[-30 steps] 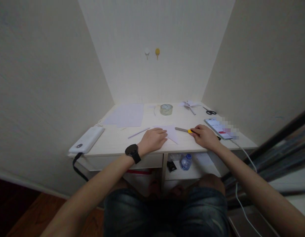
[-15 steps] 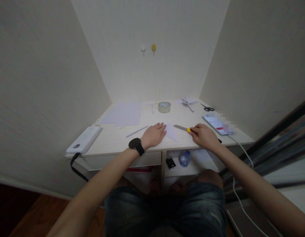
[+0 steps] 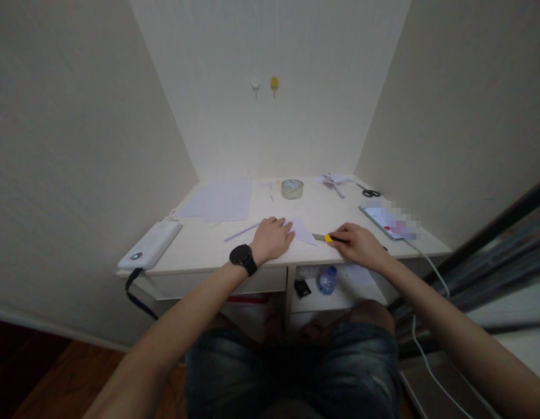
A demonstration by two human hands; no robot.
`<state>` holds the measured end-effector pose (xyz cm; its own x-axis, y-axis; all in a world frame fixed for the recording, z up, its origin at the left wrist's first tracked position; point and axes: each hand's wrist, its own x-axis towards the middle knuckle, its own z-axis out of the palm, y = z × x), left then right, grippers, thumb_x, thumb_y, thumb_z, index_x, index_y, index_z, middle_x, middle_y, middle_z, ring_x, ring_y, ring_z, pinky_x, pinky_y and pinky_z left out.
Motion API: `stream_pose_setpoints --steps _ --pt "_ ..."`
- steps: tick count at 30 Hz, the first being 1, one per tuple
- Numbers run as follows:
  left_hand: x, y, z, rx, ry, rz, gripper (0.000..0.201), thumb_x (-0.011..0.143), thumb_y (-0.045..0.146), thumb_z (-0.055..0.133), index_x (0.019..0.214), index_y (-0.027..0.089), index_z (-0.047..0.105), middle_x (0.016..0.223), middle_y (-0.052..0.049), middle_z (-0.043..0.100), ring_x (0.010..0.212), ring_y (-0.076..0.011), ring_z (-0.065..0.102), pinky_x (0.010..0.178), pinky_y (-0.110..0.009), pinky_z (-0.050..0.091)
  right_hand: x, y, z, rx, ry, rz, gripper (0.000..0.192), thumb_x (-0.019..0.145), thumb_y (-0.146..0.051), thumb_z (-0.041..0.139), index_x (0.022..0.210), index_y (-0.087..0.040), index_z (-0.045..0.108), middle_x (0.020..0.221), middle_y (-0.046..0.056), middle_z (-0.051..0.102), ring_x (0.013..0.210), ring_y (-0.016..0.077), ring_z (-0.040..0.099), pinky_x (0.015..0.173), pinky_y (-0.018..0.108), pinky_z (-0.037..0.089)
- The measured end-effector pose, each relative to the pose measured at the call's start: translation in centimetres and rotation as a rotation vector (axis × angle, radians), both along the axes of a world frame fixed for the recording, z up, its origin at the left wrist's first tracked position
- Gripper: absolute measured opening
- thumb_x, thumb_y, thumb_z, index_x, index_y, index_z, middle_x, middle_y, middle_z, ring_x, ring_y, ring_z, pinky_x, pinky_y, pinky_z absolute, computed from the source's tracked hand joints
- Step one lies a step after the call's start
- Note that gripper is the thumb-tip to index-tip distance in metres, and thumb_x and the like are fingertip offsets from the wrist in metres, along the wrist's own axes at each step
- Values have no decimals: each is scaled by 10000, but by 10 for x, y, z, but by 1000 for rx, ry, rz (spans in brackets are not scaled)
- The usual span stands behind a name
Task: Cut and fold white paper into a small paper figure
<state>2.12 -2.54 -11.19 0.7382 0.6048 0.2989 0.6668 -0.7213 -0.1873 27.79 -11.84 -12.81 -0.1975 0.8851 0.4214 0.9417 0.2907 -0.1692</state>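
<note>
My left hand (image 3: 273, 238), with a black watch on its wrist, lies flat over the left part of a folded white paper (image 3: 301, 231). The fingers are stretched out and press the paper to the desk. In my right hand (image 3: 357, 244) is a utility knife (image 3: 327, 238) with a yellow collar and a blade pointing left. The blade tip is by the paper's right corner; whether it touches is hard to tell. Left of my left hand lies a thin rolled paper stick (image 3: 241, 231), its far end partly hidden by the hand.
White sheets (image 3: 228, 201) lie at the back left, near a roll of clear tape (image 3: 291, 189). A paper pinwheel (image 3: 333, 181), scissors (image 3: 371, 192) and a phone (image 3: 383, 221) with a cable are on the right. A white device (image 3: 150, 245) sits at the left edge. Below, a shelf holds a bottle (image 3: 327, 281).
My right hand has shifted slightly left and the knife has dropped closer to the paper's right corner, its blade now more level. My left hand stays on the paper.
</note>
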Motion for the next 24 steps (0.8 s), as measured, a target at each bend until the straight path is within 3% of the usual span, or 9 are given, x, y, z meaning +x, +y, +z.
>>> stream_pose_setpoints --steps 8,12,15,19,24 --pt "-1 -7 11 4 -5 70 544 986 518 349 1079 107 692 1109 -204 629 1056 -329 551 892 -464 442 2 2 7 -66 64 76 284 892 -340 603 1071 -200 775 977 102 711 876 243 660 787 353 504" --pt "2 -4 12 -10 -57 -27 535 987 489 370 1342 133 553 1346 -178 563 1266 -333 463 1018 -486 393 1 4 9 -72 52 75 292 901 -342 594 1072 -187 774 962 107 708 860 242 657 777 352 501" --pt "7 5 5 -131 -17 -182 535 1027 448 249 1497 230 384 1577 -72 367 1455 -305 273 1145 -534 267 0 5 8 -75 53 81 292 906 -331 589 1079 -182 771 966 108 701 861 238 651 787 351 500" --pt "13 15 -5 -321 49 -119 594 1029 487 129 1554 246 268 1634 -53 237 1498 -328 189 1162 -619 187 0 7 4 -58 64 78 287 898 -295 593 1105 -188 761 978 109 690 878 243 641 808 365 501" --pt "15 14 -7 -356 73 -82 613 1024 483 106 1571 231 222 1644 -47 186 1510 -307 164 1190 -589 142 3 10 1 -57 71 115 294 897 -287 594 1128 -210 757 958 110 663 878 239 624 815 366 502"
